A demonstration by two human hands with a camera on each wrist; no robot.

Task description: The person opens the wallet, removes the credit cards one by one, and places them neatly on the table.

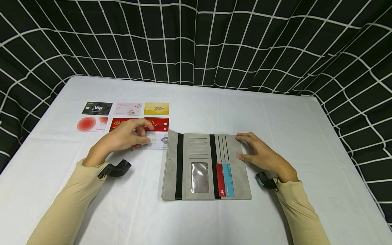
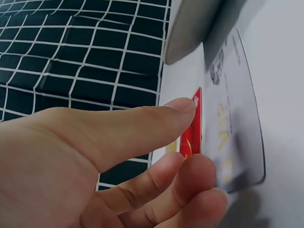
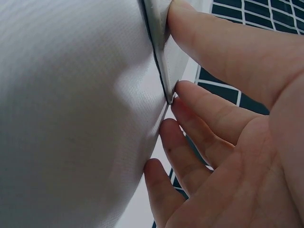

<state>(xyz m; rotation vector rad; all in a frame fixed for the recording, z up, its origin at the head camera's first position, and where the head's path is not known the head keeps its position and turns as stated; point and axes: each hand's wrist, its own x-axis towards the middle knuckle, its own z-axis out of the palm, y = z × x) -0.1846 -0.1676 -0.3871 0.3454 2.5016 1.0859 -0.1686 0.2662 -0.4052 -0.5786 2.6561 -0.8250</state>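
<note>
My left hand (image 1: 122,136) hovers over the cards at the left, thumb and fingers apart and bent, with nothing between them. Under its fingertips lies a white VIP card (image 1: 157,144); the left wrist view shows this white card (image 2: 240,123) close beside the fingers, though contact is unclear. Two red cards, one on the right (image 1: 161,124), are partly covered by that hand. A grey wallet (image 1: 243,183) lies unfolded, a red card (image 1: 219,180) and a blue card (image 1: 228,180) in its right slots. My right hand (image 1: 263,154) rests at the wallet's right edge, thumb touching it.
Behind the left hand lie a black VIP card (image 1: 97,108), a pale pink card (image 1: 128,109), a gold card (image 1: 156,109) and a pink-circle card (image 1: 92,124). A white cloth covers the table (image 1: 214,224). A black curtain with white grid lines (image 1: 226,44) hangs around it.
</note>
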